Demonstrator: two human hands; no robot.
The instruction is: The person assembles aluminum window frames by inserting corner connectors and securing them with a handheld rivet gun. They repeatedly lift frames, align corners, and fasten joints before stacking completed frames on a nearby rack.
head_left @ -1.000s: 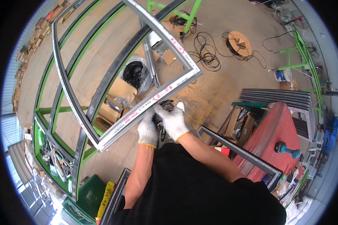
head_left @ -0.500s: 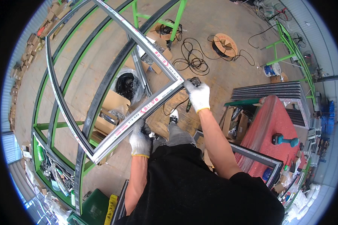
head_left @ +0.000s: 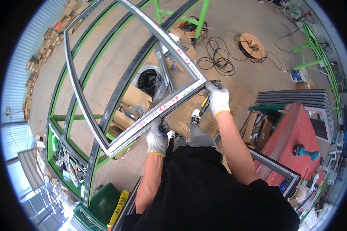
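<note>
A large rectangular window frame [head_left: 172, 101], grey and black with printed protective film, lies slantwise over the dark-topped bars of a green rack [head_left: 110, 104]. My left hand [head_left: 157, 138], in a white knit glove with dark fingers, is closed around its near bar. At the frame's right corner is my gloved right hand [head_left: 219, 101], its fingers curled around a hand tool [head_left: 205, 103] with a black and yellow handle. The handle points down from the palm, and a dark part shows by the fingertips. The hand covers the rest, so the tool's kind is unclear.
Below the frame stand an open cardboard box [head_left: 135, 98] and a plastic-lined container [head_left: 149, 81]. Black cable [head_left: 219, 61] and a cable reel [head_left: 251, 45] lie on the floor ahead. To my right, a red surface [head_left: 293, 138] carries a teal cordless drill [head_left: 306, 151]. A green bin [head_left: 100, 204] stands lower left.
The whole view has shifted, so the scene sits farther right. Both hands stay at the same places along the frame. The tool's handle has turned and now shows its yellow part.
</note>
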